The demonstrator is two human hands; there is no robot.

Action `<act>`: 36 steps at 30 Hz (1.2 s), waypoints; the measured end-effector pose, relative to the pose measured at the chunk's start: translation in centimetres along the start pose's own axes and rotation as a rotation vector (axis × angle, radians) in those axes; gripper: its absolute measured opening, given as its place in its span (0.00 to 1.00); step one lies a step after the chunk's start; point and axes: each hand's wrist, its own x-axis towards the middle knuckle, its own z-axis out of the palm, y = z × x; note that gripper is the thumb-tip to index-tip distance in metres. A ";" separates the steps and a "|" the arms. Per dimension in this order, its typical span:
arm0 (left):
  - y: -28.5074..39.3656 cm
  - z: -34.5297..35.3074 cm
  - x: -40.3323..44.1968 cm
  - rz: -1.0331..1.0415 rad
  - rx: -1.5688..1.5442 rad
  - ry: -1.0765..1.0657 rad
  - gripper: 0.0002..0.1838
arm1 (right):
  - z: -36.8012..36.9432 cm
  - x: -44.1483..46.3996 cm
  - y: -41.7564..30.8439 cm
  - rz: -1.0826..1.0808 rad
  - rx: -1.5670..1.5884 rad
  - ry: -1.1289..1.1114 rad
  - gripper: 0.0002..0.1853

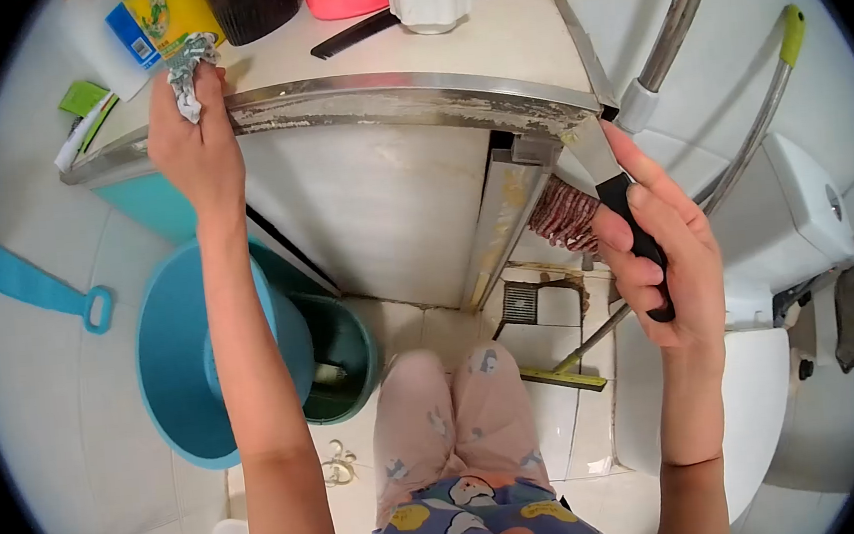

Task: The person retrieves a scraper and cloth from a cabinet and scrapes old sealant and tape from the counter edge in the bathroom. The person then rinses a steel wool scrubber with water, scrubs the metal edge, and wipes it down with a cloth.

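Black-handled, the putty knife point(643, 237) gripped in the right hand point(682, 257) slants up-left, its blade at the right end of the metal edging point(384, 100). Well apart, the left hand point(197, 150) clutches a crumpled rag point(189, 80).

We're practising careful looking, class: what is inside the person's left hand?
A crumpled grey-white wad, cloth or paper, pokes out of the left hand; whatever its grip covers cannot be seen.

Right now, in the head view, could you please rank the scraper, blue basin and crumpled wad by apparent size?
1. Blue basin
2. Scraper, in the right hand
3. Crumpled wad, in the left hand
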 end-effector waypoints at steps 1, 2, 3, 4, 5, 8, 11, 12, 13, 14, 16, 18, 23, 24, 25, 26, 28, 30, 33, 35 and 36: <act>-0.1 0.0 0.0 0.005 -0.002 0.008 0.09 | 0.4 -0.1 0.0 -0.003 0.008 0.019 0.25; -0.1 0.1 -0.1 0.009 -0.005 0.014 0.09 | 0.8 -0.4 -0.1 -0.007 -0.029 0.065 0.24; -0.2 0.1 -0.1 0.014 -0.006 0.022 0.09 | 1.2 -0.6 -0.1 -0.014 -0.067 0.109 0.24; -0.3 0.1 -0.1 0.029 0.006 0.037 0.09 | 1.6 -0.8 -0.2 -0.023 -0.103 0.151 0.23; -0.4 0.2 0.0 0.046 0.019 0.051 0.10 | 1.7 -0.8 -0.2 -0.012 -0.114 0.150 0.23; -0.3 0.1 0.0 0.026 0.008 0.025 0.10 | 2.4 -0.4 -0.2 0.018 -0.141 0.133 0.22; 0.0 -0.1 -0.2 0.035 0.007 0.001 0.11 | 5.0 0.0 0.6 0.044 -0.112 0.128 0.22; 0.0 -0.2 0.0 0.053 0.018 0.013 0.11 | 5.3 -0.1 0.7 0.035 -0.072 0.136 0.23; 0.0 -0.3 0.1 0.063 -0.003 0.009 0.11 | 5.4 -0.2 0.9 0.022 -0.032 0.141 0.23; 0.1 -0.3 0.1 0.072 -0.025 0.005 0.11 | 4.0 -0.5 0.8 0.012 -0.017 0.126 0.24; 0.3 -0.4 0.0 0.062 -0.040 -0.004 0.10 | 4.3 -0.7 0.4 0.009 0.012 0.159 0.23; 0.5 -0.5 0.1 0.046 -0.035 -0.035 0.10 | 5.7 -0.3 0.4 0.015 0.005 0.137 0.22; 1.0 -1.0 0.1 0.033 -0.046 -0.068 0.09 | 5.6 -0.3 0.3 0.051 -0.003 0.185 0.24; 0.9 -1.0 0.1 0.025 -0.044 -0.069 0.09 | 5.4 -0.7 -0.2 0.027 0.002 0.225 0.24; 0.7 -0.9 0.0 0.028 -0.040 -0.053 0.09 | 5.5 -0.5 -0.2 0.035 -0.016 0.194 0.24; 0.6 -0.7 0.0 0.038 -0.041 -0.045 0.09 | 6.0 -0.3 -0.2 0.043 -0.025 0.171 0.24; 0.7 -0.6 -0.1 0.050 -0.050 -0.045 0.09 | 8.0 0.4 -0.1 0.057 -0.037 0.117 0.24; 0.8 -0.8 0.1 0.049 -0.056 -0.057 0.09 | 8.8 1.0 0.7 0.058 -0.080 0.077 0.24; 0.9 -1.1 0.2 0.029 -0.037 -0.089 0.09 | 7.7 0.2 0.1 0.038 -0.033 0.146 0.24; 0.7 -0.8 0.1 0.043 -0.062 -0.070 0.10 | 7.9 0.5 0.3 0.025 -0.025 0.122 0.24; 0.6 -0.8 0.1 0.052 -0.075 -0.070 0.10 | 8.5 0.9 0.5 0.028 -0.027 0.092 0.23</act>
